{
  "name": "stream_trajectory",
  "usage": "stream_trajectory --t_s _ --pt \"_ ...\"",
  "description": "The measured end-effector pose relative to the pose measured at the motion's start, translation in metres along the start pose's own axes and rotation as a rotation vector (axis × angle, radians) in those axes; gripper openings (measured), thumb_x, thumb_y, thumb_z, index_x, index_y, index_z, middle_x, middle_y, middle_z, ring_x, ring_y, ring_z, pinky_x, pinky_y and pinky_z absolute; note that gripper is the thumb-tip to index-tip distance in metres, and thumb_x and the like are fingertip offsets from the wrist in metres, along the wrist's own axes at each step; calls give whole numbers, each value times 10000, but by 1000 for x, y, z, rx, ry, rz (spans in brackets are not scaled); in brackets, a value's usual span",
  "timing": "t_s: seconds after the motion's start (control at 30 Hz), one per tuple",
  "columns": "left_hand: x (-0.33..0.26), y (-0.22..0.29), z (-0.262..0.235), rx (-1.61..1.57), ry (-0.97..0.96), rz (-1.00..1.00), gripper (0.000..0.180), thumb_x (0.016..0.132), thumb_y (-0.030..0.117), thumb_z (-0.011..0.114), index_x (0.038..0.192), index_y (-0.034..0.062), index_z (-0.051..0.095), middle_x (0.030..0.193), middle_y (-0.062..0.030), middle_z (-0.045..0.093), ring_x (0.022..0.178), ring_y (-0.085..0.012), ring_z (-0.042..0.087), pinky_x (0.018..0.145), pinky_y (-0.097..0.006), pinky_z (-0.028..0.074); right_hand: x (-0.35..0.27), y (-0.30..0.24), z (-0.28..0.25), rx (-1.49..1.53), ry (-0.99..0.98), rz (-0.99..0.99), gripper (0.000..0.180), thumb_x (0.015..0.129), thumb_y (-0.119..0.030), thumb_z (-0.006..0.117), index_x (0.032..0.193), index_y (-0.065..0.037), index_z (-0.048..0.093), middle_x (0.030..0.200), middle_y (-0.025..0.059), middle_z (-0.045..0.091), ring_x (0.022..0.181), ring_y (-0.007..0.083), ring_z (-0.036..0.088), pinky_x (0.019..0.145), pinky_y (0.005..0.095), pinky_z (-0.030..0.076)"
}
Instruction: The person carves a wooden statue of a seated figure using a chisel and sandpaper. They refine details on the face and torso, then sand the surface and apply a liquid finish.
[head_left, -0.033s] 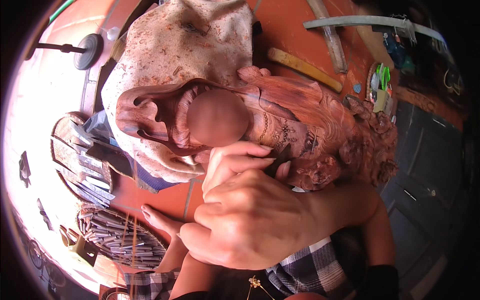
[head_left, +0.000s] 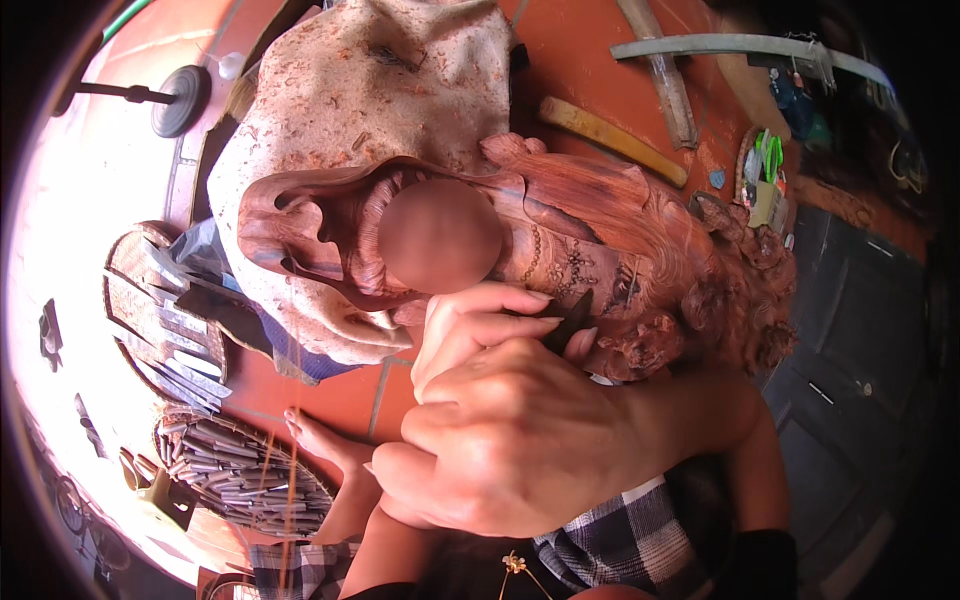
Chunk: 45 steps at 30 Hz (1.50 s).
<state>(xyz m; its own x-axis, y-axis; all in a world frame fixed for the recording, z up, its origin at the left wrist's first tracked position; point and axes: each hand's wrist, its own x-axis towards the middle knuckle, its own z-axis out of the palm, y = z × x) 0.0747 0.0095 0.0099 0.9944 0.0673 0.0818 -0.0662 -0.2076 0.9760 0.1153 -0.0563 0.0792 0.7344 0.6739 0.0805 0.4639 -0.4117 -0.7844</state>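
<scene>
A carved reddish-brown wooden statue [head_left: 580, 190] of a hooded figure lies on its back, head to the left. Over its near side, at the chest, the fingers of my left hand [head_left: 480, 325] are bent around a dark carving blade [head_left: 574, 318], whose tip points at the carved robe. Crossing over that hand from the right, my right hand [head_left: 510, 440] is closed in a fist. It hides most of the left palm and whatever lies inside its own grip. The blade's handle is out of sight.
Under the statue's head is a pale cloth [head_left: 300, 120] strewn with shavings. A basket [head_left: 245, 470] of many metal tools stands at left, below a woven tray [head_left: 150, 290] with flat blades. Beyond the statue lies a yellowish wooden bar [head_left: 610, 140]; a dark panel [head_left: 830, 320] is at right.
The whole view has shifted slightly. Both hands have moved a little to the right along the statue, and more of the dark blade shows between the left fingers.
</scene>
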Motion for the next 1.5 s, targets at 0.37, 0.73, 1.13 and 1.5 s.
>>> stream_trajectory --t_s 0.37,0.73,1.13,1.5 --pt "8 0 -7 116 -94 85 324 681 55 880 845 35 601 932 -89 629 879 -200 631 807 -295 507 -4 15 18 52 50 -44 152 834 -183 535 820 -36 571 677 94 487 669 266 524 638 428 433" --pt "4 -4 -4 -4 -52 43 354 645 54 898 843 44 605 922 -88 633 862 -201 629 800 -291 506 1 14 16 -34 105 -77 190 708 -242 601 656 -93 494 552 51 474 532 215 552 545 363 455" --pt "-1 -11 2 -6 34 54 319 687 59 874 859 30 606 925 -91 622 864 -211 617 805 -307 494 2 9 6 -37 8 -95 207 709 -211 614 647 -67 479 545 85 459 532 238 546 555 406 451" --pt "1 -6 7 -65 58 64 358 654 30 881 865 35 591 884 -93 622 851 -220 620 787 -303 498 -2 13 9 17 21 -107 203 698 -215 632 699 -58 503 601 66 464 571 216 533 588 386 441"
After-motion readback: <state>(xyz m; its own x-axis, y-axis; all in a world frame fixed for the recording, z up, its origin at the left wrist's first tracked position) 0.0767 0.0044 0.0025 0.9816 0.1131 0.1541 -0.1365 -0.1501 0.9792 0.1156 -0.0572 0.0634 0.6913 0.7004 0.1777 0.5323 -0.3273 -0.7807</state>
